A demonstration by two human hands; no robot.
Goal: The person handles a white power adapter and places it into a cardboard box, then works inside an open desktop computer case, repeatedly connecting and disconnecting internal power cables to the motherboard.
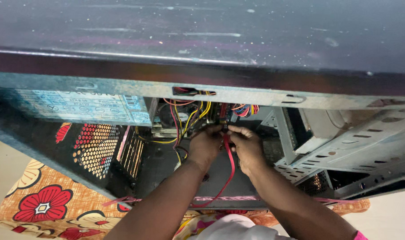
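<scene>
Gripping a red cable (pixel 229 160) inside the computer case (pixel 353 142), both hands: left hand (pixel 205 146), right hand (pixel 247 146).

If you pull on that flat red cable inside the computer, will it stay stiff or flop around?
Probably floppy: the red cable hangs in a loose curve from where both hands, left hand and right hand, meet. It looks thin and flat, so likely light. Its end sits among other wires, so tugging might snag.
</scene>
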